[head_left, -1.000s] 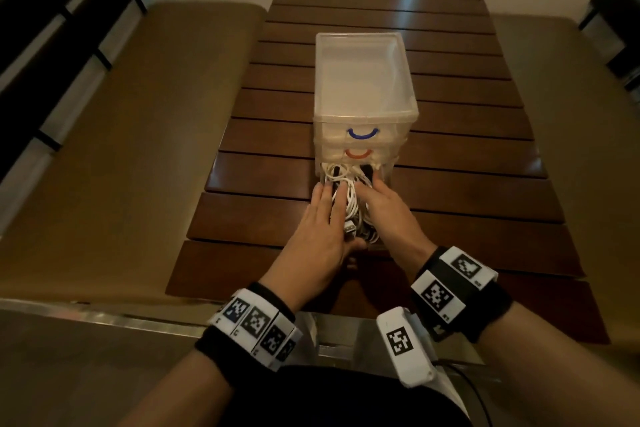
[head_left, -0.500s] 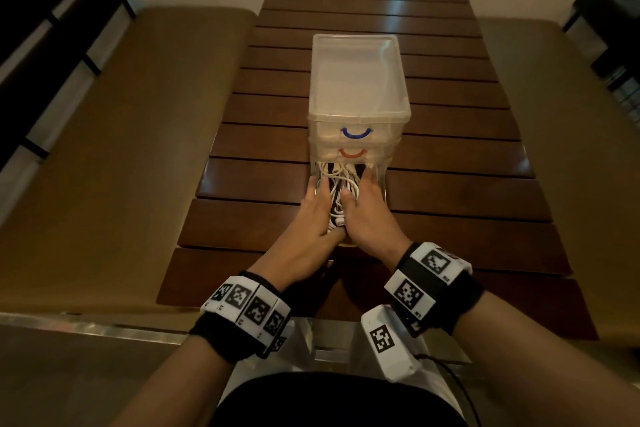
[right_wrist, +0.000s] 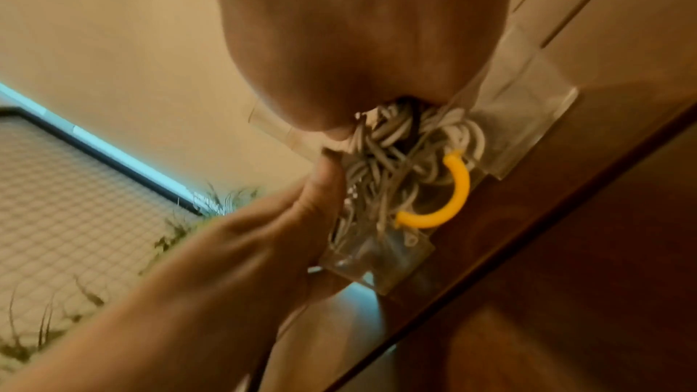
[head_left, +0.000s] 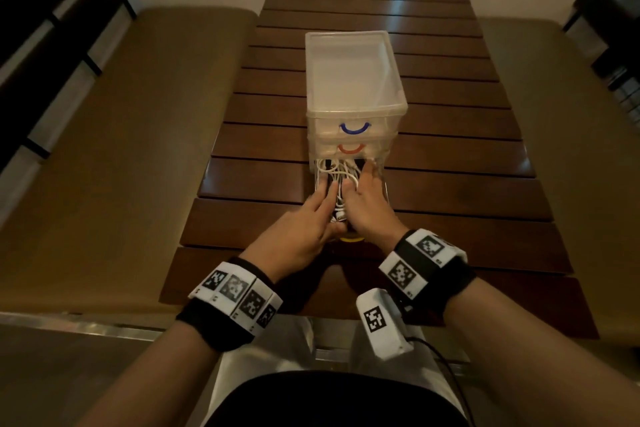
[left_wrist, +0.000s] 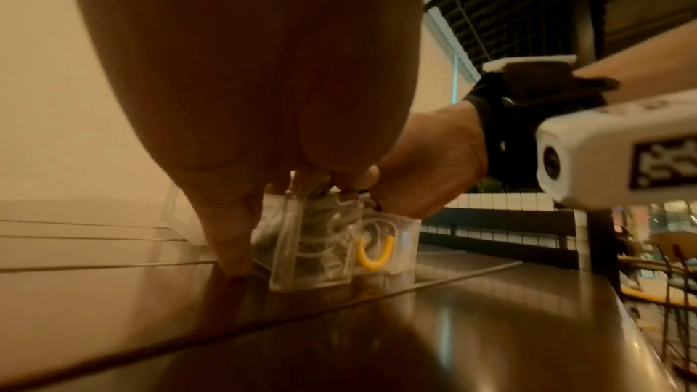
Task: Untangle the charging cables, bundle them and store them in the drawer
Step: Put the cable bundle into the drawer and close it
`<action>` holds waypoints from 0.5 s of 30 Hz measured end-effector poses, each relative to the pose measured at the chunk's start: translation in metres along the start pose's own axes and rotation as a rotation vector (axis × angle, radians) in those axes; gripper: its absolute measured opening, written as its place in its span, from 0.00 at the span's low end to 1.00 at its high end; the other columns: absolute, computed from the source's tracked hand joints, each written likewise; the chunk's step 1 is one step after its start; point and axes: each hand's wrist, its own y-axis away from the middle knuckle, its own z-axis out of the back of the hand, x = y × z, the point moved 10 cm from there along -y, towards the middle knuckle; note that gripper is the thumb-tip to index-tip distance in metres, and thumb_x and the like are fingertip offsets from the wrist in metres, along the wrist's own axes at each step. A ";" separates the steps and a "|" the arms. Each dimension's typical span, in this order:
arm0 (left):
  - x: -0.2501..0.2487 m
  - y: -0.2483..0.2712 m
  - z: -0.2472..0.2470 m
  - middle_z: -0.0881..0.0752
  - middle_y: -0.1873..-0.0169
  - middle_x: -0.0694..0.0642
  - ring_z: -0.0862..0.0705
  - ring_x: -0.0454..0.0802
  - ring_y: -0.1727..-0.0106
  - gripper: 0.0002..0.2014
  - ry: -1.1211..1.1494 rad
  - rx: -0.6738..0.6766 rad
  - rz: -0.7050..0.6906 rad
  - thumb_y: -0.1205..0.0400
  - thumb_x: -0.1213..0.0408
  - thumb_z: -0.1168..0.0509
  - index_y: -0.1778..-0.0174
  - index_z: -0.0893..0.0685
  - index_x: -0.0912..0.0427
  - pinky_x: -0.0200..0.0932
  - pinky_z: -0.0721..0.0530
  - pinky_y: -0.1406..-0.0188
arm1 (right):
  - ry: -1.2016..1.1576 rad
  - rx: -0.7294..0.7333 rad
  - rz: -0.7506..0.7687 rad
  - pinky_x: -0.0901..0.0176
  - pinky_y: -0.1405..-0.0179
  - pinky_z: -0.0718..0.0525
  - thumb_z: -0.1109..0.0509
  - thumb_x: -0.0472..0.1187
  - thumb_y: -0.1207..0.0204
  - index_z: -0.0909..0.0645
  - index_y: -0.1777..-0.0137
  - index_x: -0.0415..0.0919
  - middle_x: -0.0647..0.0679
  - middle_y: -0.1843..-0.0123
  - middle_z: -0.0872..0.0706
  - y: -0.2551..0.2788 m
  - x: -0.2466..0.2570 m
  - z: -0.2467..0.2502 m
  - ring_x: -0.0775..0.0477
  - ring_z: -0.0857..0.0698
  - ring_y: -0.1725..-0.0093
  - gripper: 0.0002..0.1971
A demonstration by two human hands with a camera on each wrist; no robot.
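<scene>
A clear plastic drawer unit (head_left: 353,80) stands on the slatted wooden table (head_left: 467,191), with blue and orange handles on its upper drawers. Its bottom drawer (left_wrist: 313,249), with a yellow handle (right_wrist: 449,198), is pulled out toward me and holds a pile of white charging cables (head_left: 334,172). My left hand (head_left: 311,215) lies on the cables with fingers stretched forward, and its little finger touches the table beside the drawer. Alongside it, my right hand (head_left: 363,198) presses flat on the cables, fingertips near the unit's front. The hands hide most of the pile.
Padded tan benches (head_left: 121,149) run along both sides of the table. The table's near edge (head_left: 346,308) is just in front of my wrists. Dark shelving stands at the far left and far right.
Both hands have moved closer together and forward toward the unit, pressing the cables down. Less of the cable pile shows between them than a second ago.
</scene>
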 end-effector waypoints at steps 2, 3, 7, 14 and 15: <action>-0.002 -0.001 0.002 0.64 0.14 0.54 0.18 0.64 0.35 0.33 -0.105 -0.032 0.017 0.10 0.52 0.50 0.14 0.61 0.53 0.54 0.21 0.37 | -0.067 0.021 0.018 0.55 0.18 0.56 0.50 0.48 0.10 0.64 0.13 0.40 0.44 0.11 0.65 -0.002 -0.006 0.002 0.47 0.61 0.13 0.34; -0.002 -0.003 0.004 0.63 0.14 0.55 0.15 0.65 0.41 0.32 -0.153 -0.042 0.029 0.09 0.54 0.51 0.14 0.61 0.54 0.54 0.20 0.41 | -0.072 0.014 0.051 0.59 0.20 0.55 0.49 0.48 0.10 0.65 0.13 0.42 0.46 0.12 0.66 -0.001 -0.008 0.001 0.49 0.61 0.13 0.34; -0.009 -0.010 0.004 0.62 0.14 0.58 0.16 0.66 0.40 0.29 -0.261 -0.026 0.041 0.09 0.56 0.54 0.14 0.58 0.54 0.58 0.19 0.42 | 0.180 -0.175 0.309 0.57 0.15 0.53 0.50 0.45 0.10 0.56 0.13 0.41 0.47 0.11 0.58 0.021 0.005 0.011 0.50 0.58 0.13 0.30; 0.002 -0.014 0.001 0.60 0.14 0.51 0.63 0.48 0.15 0.37 0.172 0.121 -0.011 0.13 0.57 0.41 0.14 0.57 0.50 0.56 0.59 0.15 | 0.737 -0.275 0.345 0.39 0.29 0.23 0.54 0.49 0.14 0.36 0.19 0.32 0.33 0.21 0.29 0.038 0.019 0.014 0.31 0.31 0.23 0.29; 0.007 -0.015 0.001 0.57 0.14 0.50 0.60 0.44 0.15 0.38 0.381 0.116 -0.002 0.14 0.63 0.38 0.14 0.54 0.49 0.53 0.56 0.14 | 0.766 -0.245 0.362 0.38 0.25 0.26 0.55 0.48 0.13 0.39 0.17 0.32 0.33 0.19 0.32 0.038 0.016 0.011 0.31 0.34 0.20 0.29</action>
